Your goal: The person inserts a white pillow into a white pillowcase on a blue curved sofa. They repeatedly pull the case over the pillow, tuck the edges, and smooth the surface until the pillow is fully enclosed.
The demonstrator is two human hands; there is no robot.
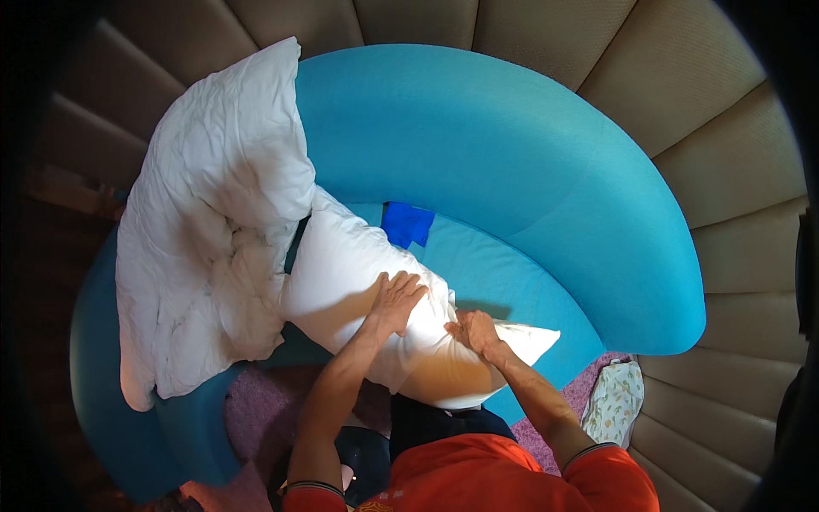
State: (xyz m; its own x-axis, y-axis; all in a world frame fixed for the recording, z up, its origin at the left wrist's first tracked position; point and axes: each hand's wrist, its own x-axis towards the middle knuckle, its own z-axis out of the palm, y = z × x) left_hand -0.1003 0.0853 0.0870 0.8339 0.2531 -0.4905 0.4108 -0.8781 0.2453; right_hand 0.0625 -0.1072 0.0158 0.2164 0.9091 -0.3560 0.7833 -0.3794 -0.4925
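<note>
A white pillow (358, 262) lies across the seat of a curved turquoise sofa (486, 128), its near end against the person's front. My left hand (398, 301) rests flat on top of the pillow, fingers spread and holding nothing. To its right, my right hand (475, 329) is closed on the pillow's white fabric, which gathers into folds there; a pointed corner sticks out beyond it. A crumpled white duvet (217, 224) drapes over the left part of the sofa and meets the pillow's left edge.
A small blue cloth (407, 224) lies on the seat behind the pillow. A patterned fabric item (613, 397) stands on the purple carpet (592, 384) at the right. Padded brown wall panels (691, 89) curve around the sofa. A dark object (365, 454) is low beside my left arm.
</note>
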